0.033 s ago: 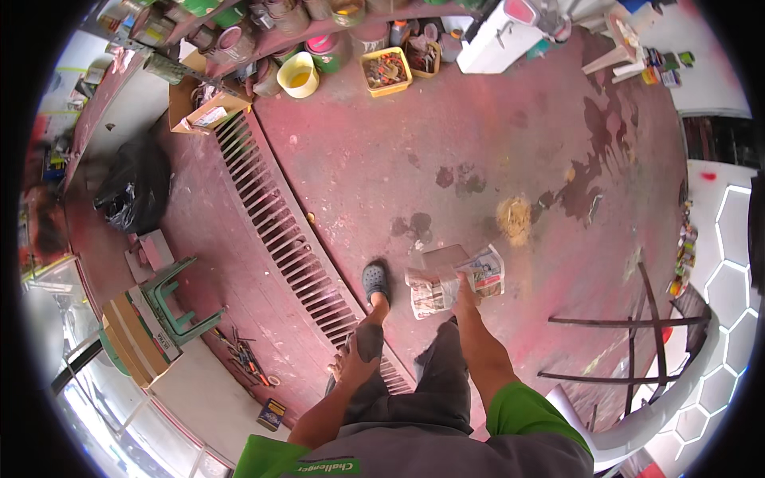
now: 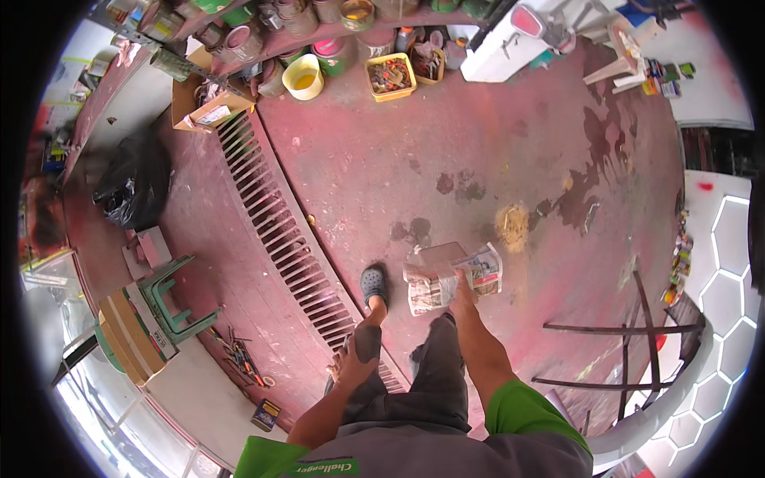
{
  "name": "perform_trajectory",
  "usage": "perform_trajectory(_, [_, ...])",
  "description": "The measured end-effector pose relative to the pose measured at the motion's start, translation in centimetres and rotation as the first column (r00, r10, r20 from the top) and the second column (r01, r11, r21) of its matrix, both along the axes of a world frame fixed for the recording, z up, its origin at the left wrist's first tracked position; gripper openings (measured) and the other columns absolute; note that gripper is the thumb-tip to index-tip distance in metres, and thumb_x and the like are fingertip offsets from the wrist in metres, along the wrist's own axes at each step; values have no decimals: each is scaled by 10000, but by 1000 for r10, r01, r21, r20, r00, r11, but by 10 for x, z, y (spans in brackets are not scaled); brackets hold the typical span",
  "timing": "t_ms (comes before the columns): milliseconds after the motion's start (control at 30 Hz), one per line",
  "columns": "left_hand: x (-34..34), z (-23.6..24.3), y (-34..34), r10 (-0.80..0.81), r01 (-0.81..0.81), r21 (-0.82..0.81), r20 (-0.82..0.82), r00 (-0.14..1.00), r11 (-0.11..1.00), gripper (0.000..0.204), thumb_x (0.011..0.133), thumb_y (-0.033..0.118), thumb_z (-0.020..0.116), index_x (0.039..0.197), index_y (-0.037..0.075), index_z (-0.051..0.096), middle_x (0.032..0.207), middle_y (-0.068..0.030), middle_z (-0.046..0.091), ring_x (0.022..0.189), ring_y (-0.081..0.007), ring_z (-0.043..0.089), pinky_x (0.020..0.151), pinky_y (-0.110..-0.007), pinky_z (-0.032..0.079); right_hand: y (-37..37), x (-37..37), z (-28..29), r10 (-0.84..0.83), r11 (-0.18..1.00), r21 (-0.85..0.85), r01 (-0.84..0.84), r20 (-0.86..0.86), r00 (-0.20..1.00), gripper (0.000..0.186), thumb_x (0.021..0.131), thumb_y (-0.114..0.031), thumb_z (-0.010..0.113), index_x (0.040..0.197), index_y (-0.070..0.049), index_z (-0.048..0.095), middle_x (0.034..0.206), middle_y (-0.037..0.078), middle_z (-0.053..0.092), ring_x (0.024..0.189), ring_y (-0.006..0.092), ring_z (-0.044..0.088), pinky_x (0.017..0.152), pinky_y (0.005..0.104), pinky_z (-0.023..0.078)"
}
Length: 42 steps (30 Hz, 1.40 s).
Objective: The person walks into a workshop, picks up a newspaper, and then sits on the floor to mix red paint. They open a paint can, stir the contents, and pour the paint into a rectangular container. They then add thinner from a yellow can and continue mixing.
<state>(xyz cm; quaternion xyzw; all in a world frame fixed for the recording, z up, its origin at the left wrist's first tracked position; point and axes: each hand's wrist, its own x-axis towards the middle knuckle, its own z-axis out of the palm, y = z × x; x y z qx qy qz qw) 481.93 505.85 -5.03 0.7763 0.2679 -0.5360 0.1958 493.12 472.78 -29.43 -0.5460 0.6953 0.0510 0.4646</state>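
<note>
1. Note slight view shift since the earlier frame, with little movement of newspaper (image 2: 433,291).
2. Find newspaper clamped in right hand (image 2: 461,294), spread both sides of thumb.
3. Cannot tell finger spread of left hand (image 2: 352,370), beside knee (image 2: 368,339).
4. Judge grip complete, release not yet done.

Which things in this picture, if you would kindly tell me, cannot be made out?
All in the head view:
Right hand: fingertips blurred against the newspaper, so its grip is unclear.
Black bag: opaque plastic hides any contents.
Floor tools: too small to tell apart.
Green container: cut off by the top edge.
</note>
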Motion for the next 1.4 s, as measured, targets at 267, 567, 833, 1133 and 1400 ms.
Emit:
perform_trajectory(267, [44, 34, 36, 308, -306, -42, 53, 950, 951, 996, 837, 594, 753, 1630, 142, 354, 1563, -236, 479, 1434, -482, 450, 1163, -658, 337, 76, 249, 2, 67, 828, 535, -168, 203, 977, 692, 852, -612, 698, 1345, -130, 638, 1234, 76, 729, 1103, 321, 704, 906, 564, 571])
perform_trajectory(567, [141, -6, 29, 484, -481, 112, -8, 875, 870, 908, 868, 560, 707, 1593, 124, 377, 1541, -213, 483, 1412, -450, 461, 1138, -637, 361, 180, 470, -48, 231, 645, 701, -305, 202, 952, 716, 931, -702, 517, 1351, -137, 646, 1303, 85, 728, 1137, 333, 694, 944, 611, 528])
perform_trajectory(833, [165, -9, 14, 619, -599, 156, -182, 764, 785, 915, 864, 597, 694, 1584, 116, 399, 1534, -223, 497, 1419, -459, 457, 1140, -625, 368, 246, 555, -66, 386, 689, 650, -322, 48, 921, 753, 915, -775, 468, 1377, -209, 650, 1337, 36, 726, 1300, 311, 602, 1122, 617, 309])
perform_trajectory(1133, [152, -8, -28, 652, -634, 164, -279, 705, 756, 897, 871, 593, 695, 1580, 118, 417, 1584, -225, 458, 1475, -463, 404, 1184, -653, 295, 265, 578, -76, 327, 584, 734, -347, 178, 928, 930, 873, -893, 497, 1471, -185, 573, 1414, 44, 682, 1355, 351, 579, 1118, 659, 352])
perform_trajectory(1400, [105, 31, -25, 816, -767, 281, -219, 535, 577, 960, 856, 564, 717, 1578, 33, 376, 1591, -257, 439, 1492, -475, 381, 1210, -667, 249, 247, 513, 13, 496, 696, 558, -451, 80, 864, 1078, 899, -727, 688, 1643, -114, 207, 1548, 195, 397, 1341, 374, 532, 1122, 593, 437])
